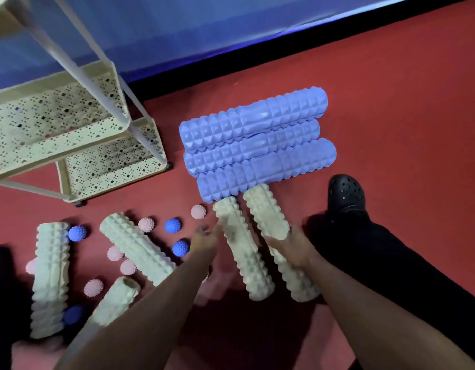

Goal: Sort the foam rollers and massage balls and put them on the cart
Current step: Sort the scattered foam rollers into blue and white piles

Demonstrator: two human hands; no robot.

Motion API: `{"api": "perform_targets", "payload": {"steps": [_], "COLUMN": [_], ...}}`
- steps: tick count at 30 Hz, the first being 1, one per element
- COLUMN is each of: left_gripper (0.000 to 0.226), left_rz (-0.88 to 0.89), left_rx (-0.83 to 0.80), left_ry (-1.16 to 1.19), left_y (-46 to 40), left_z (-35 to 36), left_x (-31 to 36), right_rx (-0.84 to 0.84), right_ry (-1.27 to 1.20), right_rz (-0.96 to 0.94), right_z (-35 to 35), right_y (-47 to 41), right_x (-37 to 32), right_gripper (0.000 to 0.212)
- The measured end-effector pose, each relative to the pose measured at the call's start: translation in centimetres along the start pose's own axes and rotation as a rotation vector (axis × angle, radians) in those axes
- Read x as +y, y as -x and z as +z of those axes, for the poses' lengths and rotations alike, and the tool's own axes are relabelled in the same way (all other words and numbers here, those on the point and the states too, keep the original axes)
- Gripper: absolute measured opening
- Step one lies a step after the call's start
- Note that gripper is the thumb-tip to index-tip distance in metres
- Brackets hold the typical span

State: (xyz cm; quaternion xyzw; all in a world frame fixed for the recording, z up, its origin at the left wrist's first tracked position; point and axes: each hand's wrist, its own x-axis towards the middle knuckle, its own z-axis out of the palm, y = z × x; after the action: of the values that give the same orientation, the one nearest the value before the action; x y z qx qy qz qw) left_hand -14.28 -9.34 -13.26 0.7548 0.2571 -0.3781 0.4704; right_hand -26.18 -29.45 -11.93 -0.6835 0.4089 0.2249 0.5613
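Three blue foam rollers (253, 141) lie side by side on the red floor. Two cream rollers (241, 249) point away from them; my right hand (292, 248) grips the right-hand cream roller (267, 214) around its middle. My left hand (204, 239), blurred, is open beside the left one of the pair, fingers apart, touching or nearly touching it. Three more cream rollers (136, 247) lie at the lower left among several pink spiky balls (198, 211) and blue spiky balls (173, 225). The cream perforated cart (110, 166) stands at the upper left, its two visible shelves bare.
My right leg in dark trousers with a black clog (345, 193) rests on the floor right of the rollers. A blue wall with a black skirting (257, 52) runs behind. Cart posts (70, 62) cross the upper left.
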Motion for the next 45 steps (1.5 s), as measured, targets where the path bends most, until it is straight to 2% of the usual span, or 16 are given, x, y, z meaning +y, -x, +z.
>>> {"api": "perform_targets", "payload": {"steps": [2,7,11,15,18,22,24,27,30,33,35,40,45], "left_gripper": [0.064,0.058,0.057,0.051,0.044,0.027,0.019,0.025,0.029,0.024,0.024,0.053,0.060], "left_rz": [-0.052,-0.072,-0.054,-0.070,-0.088,-0.014,0.017,0.048,0.064,0.079,0.105,0.181,0.292], "left_rx": [-0.041,-0.097,-0.113,-0.115,-0.122,-0.094,-0.089,-0.127,-0.143,-0.130,-0.116,-0.065,-0.041], "left_ry": [-0.015,-0.053,-0.062,-0.048,-0.022,-0.092,-0.110,-0.109,-0.137,-0.186,-0.227,-0.364,-0.476], "left_y": [0.0,-0.8,-1.6,-2.4,-2.6,-2.5,-2.8,-3.1,-3.0,-2.6,-2.0,1.0,3.8], "left_z": [0.0,1.8,3.0,3.6,3.8,3.5,3.2,2.8,2.5,2.3,2.1,-0.8,-7.4], "left_x": [-0.8,-1.9,-2.7,-2.8,-2.6,-2.8,-2.9,-3.0,-3.2,-3.4,-3.3,-1.6,-1.4], "right_rx": [0.019,0.046,0.035,-0.010,-0.029,-0.019,-0.026,-0.025,0.003,0.066,0.116,0.149,0.108], "right_ry": [0.019,0.037,0.013,0.087,0.134,0.251,0.259,0.305,0.301,0.278,0.359,0.467,0.577], "right_rz": [0.024,0.054,0.057,0.080,0.098,0.117,0.127,0.144,0.138,0.103,0.050,-0.140,-0.319], "right_z": [0.4,1.3,2.4,3.0,3.1,3.6,4.0,4.3,4.1,3.9,3.9,4.9,8.0], "right_y": [-0.6,-2.7,-4.3,-4.9,-5.4,-5.6,-5.6,-5.7,-5.6,-4.7,-3.4,0.6,4.9], "right_x": [0.3,0.8,1.9,2.0,2.3,2.2,2.2,2.1,1.7,1.0,0.4,-2.0,-5.0], "right_gripper": [0.070,0.057,0.033,0.059,0.063,0.073,0.075,0.079,0.069,0.061,0.059,0.054,0.054]}}
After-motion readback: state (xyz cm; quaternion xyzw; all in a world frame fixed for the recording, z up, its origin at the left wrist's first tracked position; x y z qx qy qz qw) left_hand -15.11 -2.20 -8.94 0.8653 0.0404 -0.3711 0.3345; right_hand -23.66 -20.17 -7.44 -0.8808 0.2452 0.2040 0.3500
